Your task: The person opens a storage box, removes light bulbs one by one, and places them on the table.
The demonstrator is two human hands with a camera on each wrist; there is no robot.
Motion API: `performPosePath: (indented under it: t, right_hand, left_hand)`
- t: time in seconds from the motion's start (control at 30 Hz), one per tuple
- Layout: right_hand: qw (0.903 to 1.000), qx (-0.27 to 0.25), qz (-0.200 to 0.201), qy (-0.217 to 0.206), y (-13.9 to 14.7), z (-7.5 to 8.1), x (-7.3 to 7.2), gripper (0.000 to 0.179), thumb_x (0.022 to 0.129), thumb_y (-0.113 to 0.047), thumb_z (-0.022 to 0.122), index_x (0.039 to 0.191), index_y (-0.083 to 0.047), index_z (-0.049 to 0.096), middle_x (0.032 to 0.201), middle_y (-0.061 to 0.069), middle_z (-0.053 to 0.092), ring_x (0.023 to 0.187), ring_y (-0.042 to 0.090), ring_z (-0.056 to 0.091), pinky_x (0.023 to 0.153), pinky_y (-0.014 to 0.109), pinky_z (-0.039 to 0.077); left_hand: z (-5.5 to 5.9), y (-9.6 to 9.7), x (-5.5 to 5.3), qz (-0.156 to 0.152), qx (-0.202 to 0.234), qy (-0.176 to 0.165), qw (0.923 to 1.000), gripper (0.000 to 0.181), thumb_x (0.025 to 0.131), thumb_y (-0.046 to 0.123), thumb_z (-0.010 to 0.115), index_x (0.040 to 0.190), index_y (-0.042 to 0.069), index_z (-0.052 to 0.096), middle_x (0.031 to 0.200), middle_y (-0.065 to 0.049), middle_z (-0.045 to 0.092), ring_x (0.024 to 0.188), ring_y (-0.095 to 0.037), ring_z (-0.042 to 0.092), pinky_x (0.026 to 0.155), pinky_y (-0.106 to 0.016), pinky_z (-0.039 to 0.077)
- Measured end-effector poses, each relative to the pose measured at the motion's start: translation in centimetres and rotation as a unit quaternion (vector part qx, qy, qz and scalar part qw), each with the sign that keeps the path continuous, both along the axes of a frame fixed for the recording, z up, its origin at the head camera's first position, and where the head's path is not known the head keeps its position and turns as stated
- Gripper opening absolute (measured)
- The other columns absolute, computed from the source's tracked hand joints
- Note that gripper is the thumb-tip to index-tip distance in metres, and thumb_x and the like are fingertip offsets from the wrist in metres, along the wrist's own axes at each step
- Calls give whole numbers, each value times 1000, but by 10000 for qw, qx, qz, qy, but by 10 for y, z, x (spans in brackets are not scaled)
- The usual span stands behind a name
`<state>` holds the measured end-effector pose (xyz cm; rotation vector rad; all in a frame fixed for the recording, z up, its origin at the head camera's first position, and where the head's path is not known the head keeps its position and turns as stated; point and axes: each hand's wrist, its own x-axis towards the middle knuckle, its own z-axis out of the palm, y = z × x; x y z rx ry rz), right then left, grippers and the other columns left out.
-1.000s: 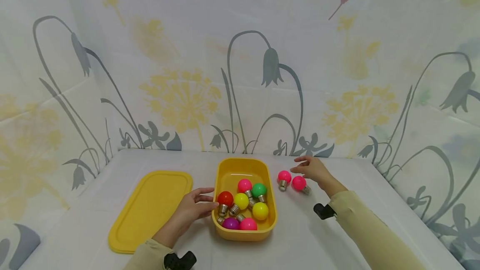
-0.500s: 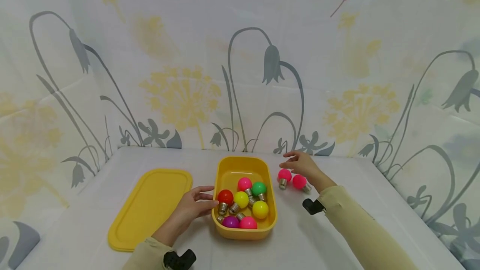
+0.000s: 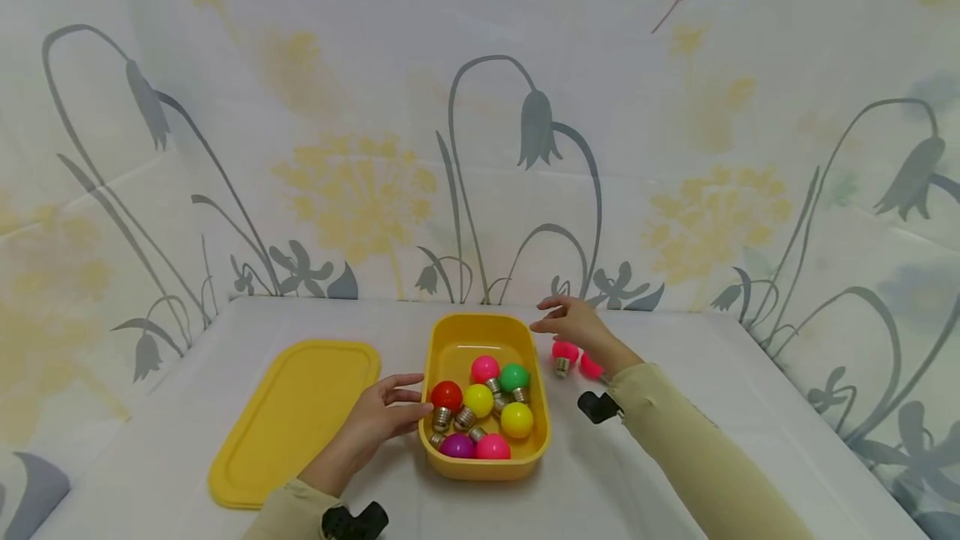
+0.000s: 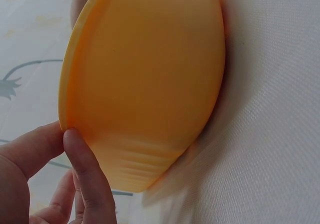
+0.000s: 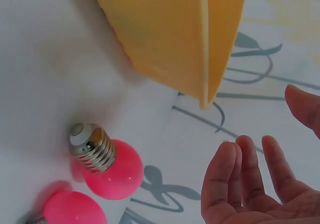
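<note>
Right hand (image 3: 573,325) open and empty above box (image 3: 452,345) far-right corner; pink bulbs (image 3: 564,354) just right of box.

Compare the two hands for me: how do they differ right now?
The left hand rests against the near left wall of the yellow box, fingers straight along it; the right hand is raised by the box's far right corner, touching nothing. The left hand is nearest the red bulb inside; the right hand is nearest two pink bulbs on the table. Both are open.

Left hand (image 3: 386,413) flat, fingers extended; right hand (image 3: 573,325) raised, fingers loosely spread.
</note>
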<state>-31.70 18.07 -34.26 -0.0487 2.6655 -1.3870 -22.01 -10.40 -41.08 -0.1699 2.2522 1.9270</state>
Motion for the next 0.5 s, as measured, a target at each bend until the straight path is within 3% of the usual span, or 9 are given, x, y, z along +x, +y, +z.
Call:
performPosePath:
  t: [0.5]
  right_hand:
    - [9990, -366, 248, 33, -39, 6, 3, 40, 83, -12, 70, 119, -3, 56, 106, 14, 58, 99, 32, 57, 85, 36, 51]
  left_hand:
    - [-1, 0, 0, -20, 119, 72, 9999, 53, 79, 13, 75, 126, 2, 53, 103, -13, 59, 83, -20, 60, 73, -35, 55]
